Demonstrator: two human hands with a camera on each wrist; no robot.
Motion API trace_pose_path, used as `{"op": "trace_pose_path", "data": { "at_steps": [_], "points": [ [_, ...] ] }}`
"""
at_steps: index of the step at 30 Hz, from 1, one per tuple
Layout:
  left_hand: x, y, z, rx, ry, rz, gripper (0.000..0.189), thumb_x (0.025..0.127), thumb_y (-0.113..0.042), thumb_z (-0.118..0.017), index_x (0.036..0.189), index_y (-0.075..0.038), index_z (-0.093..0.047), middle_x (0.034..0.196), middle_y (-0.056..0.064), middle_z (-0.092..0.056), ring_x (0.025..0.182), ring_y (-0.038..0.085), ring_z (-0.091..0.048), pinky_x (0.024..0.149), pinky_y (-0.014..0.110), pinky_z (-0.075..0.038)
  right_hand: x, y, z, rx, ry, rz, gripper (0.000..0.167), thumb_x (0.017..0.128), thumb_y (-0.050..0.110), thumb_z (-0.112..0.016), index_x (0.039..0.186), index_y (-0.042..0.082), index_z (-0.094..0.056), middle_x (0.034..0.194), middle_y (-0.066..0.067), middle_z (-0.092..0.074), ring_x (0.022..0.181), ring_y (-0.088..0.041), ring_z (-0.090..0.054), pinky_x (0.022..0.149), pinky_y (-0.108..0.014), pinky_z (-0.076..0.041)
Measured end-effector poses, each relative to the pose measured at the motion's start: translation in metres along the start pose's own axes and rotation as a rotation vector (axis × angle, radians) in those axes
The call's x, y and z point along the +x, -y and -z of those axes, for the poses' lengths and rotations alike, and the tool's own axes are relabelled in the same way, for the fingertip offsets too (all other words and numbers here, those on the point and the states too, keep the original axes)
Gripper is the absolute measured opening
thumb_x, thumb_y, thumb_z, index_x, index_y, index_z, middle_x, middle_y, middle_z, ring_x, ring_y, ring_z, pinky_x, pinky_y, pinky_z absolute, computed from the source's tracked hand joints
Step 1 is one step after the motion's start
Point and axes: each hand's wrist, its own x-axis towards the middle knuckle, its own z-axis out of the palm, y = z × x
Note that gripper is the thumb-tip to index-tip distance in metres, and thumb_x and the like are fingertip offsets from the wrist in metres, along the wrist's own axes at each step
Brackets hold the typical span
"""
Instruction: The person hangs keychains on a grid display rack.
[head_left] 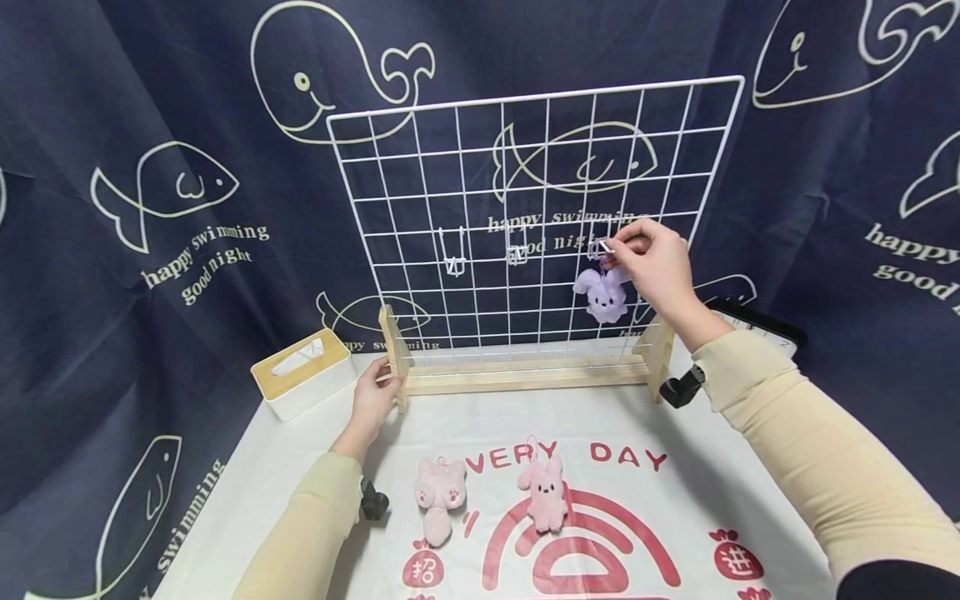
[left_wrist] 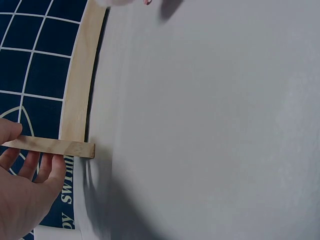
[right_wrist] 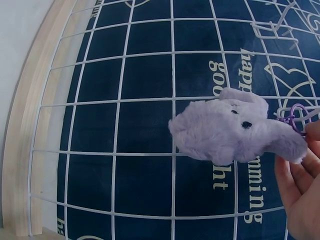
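A purple plush keychain point(head_left: 603, 298) with floppy ears hangs in front of the white wire grid point(head_left: 525, 99). My right hand point(head_left: 654, 262) pinches it by its purple ring point(right_wrist: 299, 112), right at a white hook point(head_left: 597, 248) on the grid. In the right wrist view the plush point(right_wrist: 220, 127) lies across the wires, its ears towards my fingers. Low on the left, my left hand point(head_left: 372, 396) grips the wooden side foot point(head_left: 395, 358) of the stand. The left wrist view has the thumb on one side of this foot point(left_wrist: 55, 146) and the fingers on the other.
Two more white hooks, one at the left point(head_left: 454, 265) and one mid-grid point(head_left: 517, 254), carry nothing. A pink plush with paw marks point(head_left: 440, 487) and a pink long-eared plush point(head_left: 547, 496) lie on the tablecloth. A tissue box point(head_left: 303, 375) stands left, a black-edged device point(head_left: 761, 325) right.
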Motion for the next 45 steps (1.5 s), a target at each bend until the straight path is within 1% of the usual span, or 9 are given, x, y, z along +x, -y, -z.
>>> {"op": "trace_pose_path", "data": {
  "at_steps": [5, 9, 12, 16, 22, 26, 34, 39, 45],
  "points": [
    [0.000, -0.001, -0.001, -0.013, 0.000, -0.011, 0.049, 0.096, 0.000, -0.062, 0.144, -0.001, -0.051, 0.134, 0.027, -0.058, 0.126, 0.043, -0.057, 0.106, 0.050, -0.051, -0.003, 0.000, 0.001, -0.088, -0.032, 0.008, 0.018, 0.097, 0.017, -0.072, 0.094, 0.000, -0.067, 0.076, -0.009, -0.075, 0.062, 0.005, -0.065, 0.050, -0.010, -0.044],
    [-0.001, -0.001, -0.002, -0.013, 0.000, -0.008, 0.050, 0.096, 0.000, -0.062, 0.145, -0.001, -0.051, 0.134, 0.026, -0.058, 0.126, 0.043, -0.057, 0.105, 0.050, -0.051, -0.005, -0.003, 0.003, -0.146, -0.046, 0.001, 0.020, 0.097, 0.021, -0.072, 0.093, 0.002, -0.068, 0.077, -0.008, -0.076, 0.062, 0.007, -0.062, 0.051, -0.015, -0.037],
    [-0.001, -0.001, -0.001, -0.004, -0.001, -0.006, 0.050, 0.096, 0.000, -0.061, 0.145, 0.000, -0.050, 0.134, 0.026, -0.058, 0.125, 0.043, -0.057, 0.105, 0.050, -0.051, -0.009, -0.004, 0.005, -0.181, -0.072, -0.002, 0.020, 0.097, 0.021, -0.072, 0.094, 0.001, -0.068, 0.081, -0.008, -0.076, 0.064, 0.009, -0.059, 0.058, -0.015, -0.039],
    [0.000, 0.000, -0.001, 0.004, -0.009, -0.016, 0.049, 0.096, -0.001, -0.061, 0.144, 0.000, -0.051, 0.133, 0.026, -0.058, 0.124, 0.043, -0.058, 0.104, 0.051, -0.052, -0.015, -0.005, 0.008, -0.204, -0.115, -0.006, 0.020, 0.096, 0.021, -0.072, 0.097, 0.001, -0.069, 0.085, -0.006, -0.073, 0.069, 0.006, -0.056, 0.067, -0.014, -0.042],
    [0.002, 0.000, -0.002, -0.003, -0.011, -0.023, 0.049, 0.096, -0.002, -0.062, 0.144, -0.002, -0.052, 0.133, 0.026, -0.059, 0.124, 0.043, -0.058, 0.104, 0.051, -0.051, -0.029, -0.007, 0.013, -0.202, -0.136, -0.008, 0.018, 0.098, 0.018, -0.067, 0.103, 0.001, -0.068, 0.084, 0.000, -0.061, 0.074, -0.001, -0.052, 0.067, -0.016, -0.039],
    [0.000, 0.000, -0.002, -0.007, -0.010, -0.013, 0.049, 0.096, -0.001, -0.062, 0.144, -0.001, -0.051, 0.133, 0.027, -0.058, 0.123, 0.043, -0.058, 0.104, 0.051, -0.052, -0.041, -0.009, 0.015, -0.169, -0.121, -0.011, 0.018, 0.099, 0.016, -0.063, 0.105, -0.001, -0.065, 0.084, 0.005, -0.057, 0.077, -0.003, -0.051, 0.068, -0.016, -0.039],
    [0.002, 0.001, 0.000, -0.001, -0.011, -0.002, 0.050, 0.096, -0.001, -0.062, 0.145, -0.002, -0.051, 0.134, 0.026, -0.058, 0.124, 0.042, -0.058, 0.104, 0.050, -0.052, -0.067, -0.020, 0.009, -0.089, -0.065, 0.011, 0.014, 0.098, 0.010, -0.063, 0.105, -0.002, -0.063, 0.085, 0.011, -0.059, 0.077, -0.003, -0.054, 0.066, -0.016, -0.042],
    [0.002, -0.001, 0.000, 0.000, -0.008, -0.013, 0.050, 0.096, -0.001, -0.062, 0.145, 0.000, -0.050, 0.133, 0.028, -0.057, 0.124, 0.044, -0.057, 0.105, 0.052, -0.051, -0.088, -0.030, -0.003, -0.047, -0.005, 0.021, 0.011, 0.097, 0.004, -0.063, 0.106, -0.003, -0.063, 0.088, 0.001, -0.061, 0.077, -0.002, -0.055, 0.065, -0.014, -0.044],
    [0.002, 0.000, 0.000, 0.011, -0.004, 0.002, 0.051, 0.096, -0.003, -0.062, 0.146, -0.001, -0.050, 0.134, 0.027, -0.057, 0.124, 0.043, -0.057, 0.105, 0.051, -0.051, -0.113, -0.041, -0.020, -0.007, 0.098, 0.007, 0.013, 0.097, 0.002, -0.065, 0.108, -0.003, -0.065, 0.093, -0.012, -0.064, 0.080, -0.006, -0.056, 0.066, -0.014, -0.047]
  ]
}}
